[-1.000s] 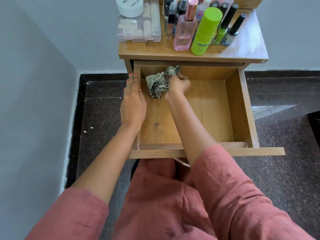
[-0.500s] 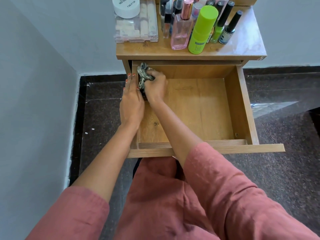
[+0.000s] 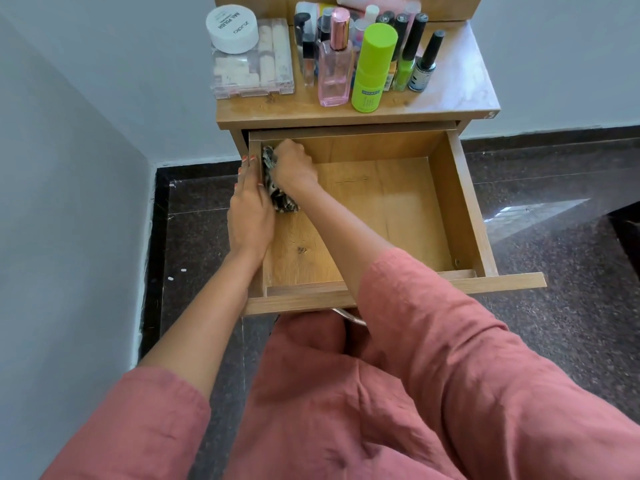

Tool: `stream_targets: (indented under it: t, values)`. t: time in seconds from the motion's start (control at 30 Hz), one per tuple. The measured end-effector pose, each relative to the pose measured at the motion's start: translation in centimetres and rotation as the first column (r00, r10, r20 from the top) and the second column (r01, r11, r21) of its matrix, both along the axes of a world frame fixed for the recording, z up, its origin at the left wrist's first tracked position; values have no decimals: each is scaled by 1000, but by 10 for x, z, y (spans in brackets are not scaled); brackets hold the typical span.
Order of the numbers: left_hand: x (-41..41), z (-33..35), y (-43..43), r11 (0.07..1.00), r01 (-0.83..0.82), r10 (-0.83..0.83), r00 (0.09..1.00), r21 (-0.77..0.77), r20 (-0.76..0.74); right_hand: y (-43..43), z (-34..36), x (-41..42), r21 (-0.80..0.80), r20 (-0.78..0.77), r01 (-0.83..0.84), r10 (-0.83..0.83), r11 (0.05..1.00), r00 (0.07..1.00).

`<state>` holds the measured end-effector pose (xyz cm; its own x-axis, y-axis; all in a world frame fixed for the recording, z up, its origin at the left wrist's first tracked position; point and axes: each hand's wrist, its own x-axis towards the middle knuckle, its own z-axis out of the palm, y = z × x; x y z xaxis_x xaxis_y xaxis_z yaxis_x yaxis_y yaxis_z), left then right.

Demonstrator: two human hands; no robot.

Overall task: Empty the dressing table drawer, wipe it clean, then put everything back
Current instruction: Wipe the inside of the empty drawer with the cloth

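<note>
I see right hand gripping cloth, fingers curled | drawer upper-left corner | bare bottom lies frame-right | left hand flat on wall

cloth in drawer back-left corner | bottles on tabletop behind

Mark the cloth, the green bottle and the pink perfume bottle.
cloth (image 3: 283,199): head view, on its lower patterned fold.
green bottle (image 3: 373,69): head view, on the middle of its body.
pink perfume bottle (image 3: 334,79): head view, on its clear pink glass body.
</note>
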<state>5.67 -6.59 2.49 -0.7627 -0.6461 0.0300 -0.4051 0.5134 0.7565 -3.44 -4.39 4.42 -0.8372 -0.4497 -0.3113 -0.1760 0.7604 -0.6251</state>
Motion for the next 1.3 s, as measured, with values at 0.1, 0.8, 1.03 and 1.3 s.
stream_targets:
  t: [0.1, 0.8, 1.03, 1.3]
  values:
    - [1, 2, 1, 1000, -13, 13, 1000, -3, 6, 9, -1, 2, 33, 48, -82, 80, 996, 996]
    - [-2, -5, -6, 996, -37, 37, 999, 81, 2, 32, 5, 11, -417, 301, 132, -1, 899, 954]
    - [-1, -2, -4, 990, -55, 56, 998, 129, -2, 60, -1, 50, -298, 465, 70, 81, 952, 882]
    - [0, -5, -5, 989, -52, 56, 998, 140, -24, 72, 6, 82, -108, 434, -76, 116, 991, 894]
